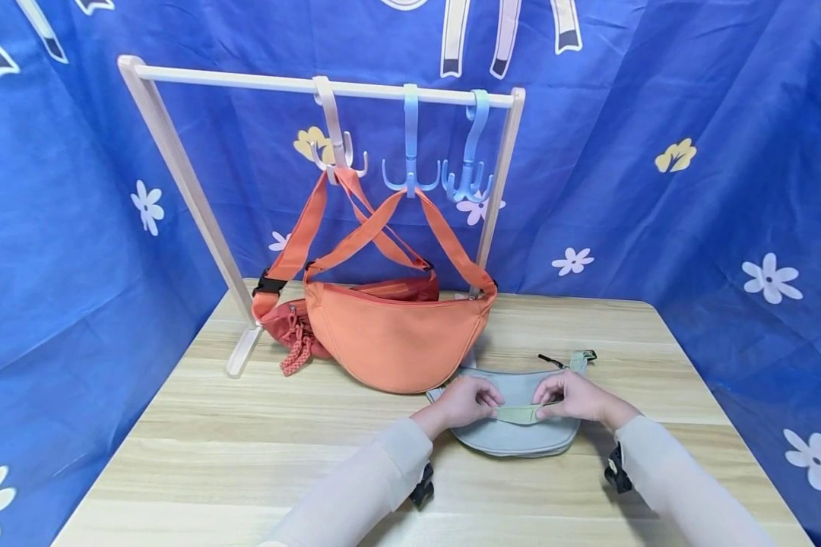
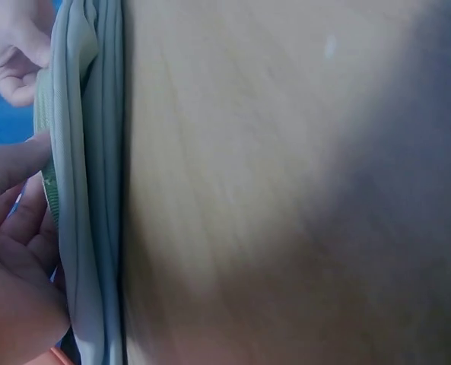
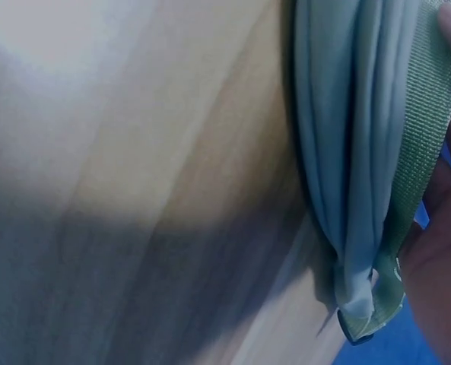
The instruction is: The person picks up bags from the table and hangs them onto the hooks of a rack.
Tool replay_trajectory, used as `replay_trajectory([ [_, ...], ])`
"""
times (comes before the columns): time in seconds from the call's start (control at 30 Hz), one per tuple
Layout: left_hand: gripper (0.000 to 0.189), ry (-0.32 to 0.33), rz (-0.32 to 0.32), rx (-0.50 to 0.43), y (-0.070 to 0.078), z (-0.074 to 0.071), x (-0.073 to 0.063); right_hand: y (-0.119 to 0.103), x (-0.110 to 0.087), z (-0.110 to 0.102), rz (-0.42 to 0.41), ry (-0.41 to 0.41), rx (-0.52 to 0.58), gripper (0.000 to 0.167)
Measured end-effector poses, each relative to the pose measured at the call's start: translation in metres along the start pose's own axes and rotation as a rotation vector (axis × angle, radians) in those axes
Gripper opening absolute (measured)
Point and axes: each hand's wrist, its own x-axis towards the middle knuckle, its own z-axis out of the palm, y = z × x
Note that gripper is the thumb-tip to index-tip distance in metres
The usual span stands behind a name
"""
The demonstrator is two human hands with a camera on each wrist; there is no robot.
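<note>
A grey-green waist bag [image 1: 513,441] lies on the wooden table in front of the person, its curved edge toward them. Across its top runs a light green webbing strap [image 1: 518,415], seen from the side in the right wrist view as ribbed green webbing [image 3: 430,106]. My left hand [image 1: 467,401] pinches the strap near the bag's left part, thumb on the near side. Toward the bag's right part, my right hand [image 1: 572,398] pinches the same strap, so a short stretch spans between both hands. A buckle end [image 1: 591,355] sticks out at the bag's upper right corner.
Behind stands a white rack [image 1: 246,78] with a white hook [image 1: 331,121] and two blue hooks. An orange half-moon bag [image 1: 397,334] hangs in front of a red bag [image 1: 280,327], close to the left hand. Blue patterned cloth [image 1: 588,190] surrounds the table [image 1: 260,456].
</note>
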Motion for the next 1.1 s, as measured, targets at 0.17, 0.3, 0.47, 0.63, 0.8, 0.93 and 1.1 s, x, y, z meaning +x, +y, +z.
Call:
replay_trajectory([
  [0.17, 0.010, 0.009, -0.015, 0.049, 0.004, 0.000, 0.001, -0.001, 0.001, -0.005, 0.009, -0.033, 0.006, 0.009],
  [0.3, 0.011, 0.015, -0.014, 0.061, 0.009, 0.001, 0.002, -0.005, 0.001, -0.010, -0.008, -0.051, 0.000, 0.008],
  [0.47, 0.008, 0.027, -0.032, 0.023, 0.013, 0.005, 0.002, -0.012, 0.002, -0.014, 0.015, -0.060, 0.005, 0.008],
  [0.63, 0.005, 0.045, -0.029, 0.002, 0.017, 0.005, 0.002, -0.018, 0.004, -0.019, 0.028, -0.047, -0.006, 0.007],
  [0.8, 0.004, 0.055, -0.023, 0.007, 0.021, 0.004, 0.004, -0.023, 0.005, -0.026, 0.013, -0.004, -0.036, 0.003],
  [0.93, 0.008, 0.079, -0.013, 0.048, 0.024, 0.003, 0.007, -0.027, 0.006, -0.032, -0.013, 0.027, -0.048, 0.004],
  [1.1, 0.009, 0.075, -0.021, 0.063, 0.029, 0.001, 0.009, -0.032, 0.008, -0.037, -0.023, 0.058, -0.075, 0.003],
])
